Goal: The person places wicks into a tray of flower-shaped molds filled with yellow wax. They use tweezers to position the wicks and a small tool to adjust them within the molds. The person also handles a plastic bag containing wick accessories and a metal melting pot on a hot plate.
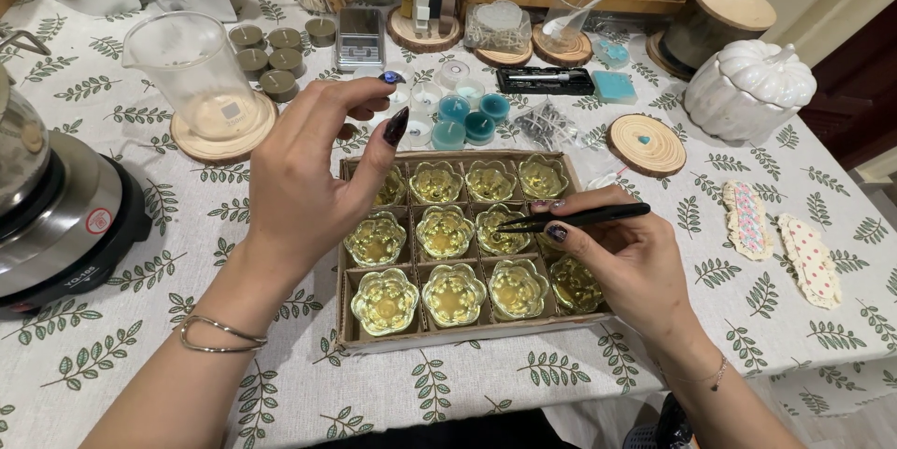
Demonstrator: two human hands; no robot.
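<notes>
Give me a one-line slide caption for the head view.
Right hand holds black tweezers over flower-shaped glass cups in a cardboard tray; left hand raised above.

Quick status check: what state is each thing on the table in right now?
Left hand: raised over the box, pinching something small.
Right hand: gripping black tweezers, tips over a middle-row cup.
Cardboard box: open, divided into compartments.
Flower-shaped cups: upright, filled with yellowish contents.
Glass beaker: upright, looks empty.
White pumpkin jar: lidded.
</notes>
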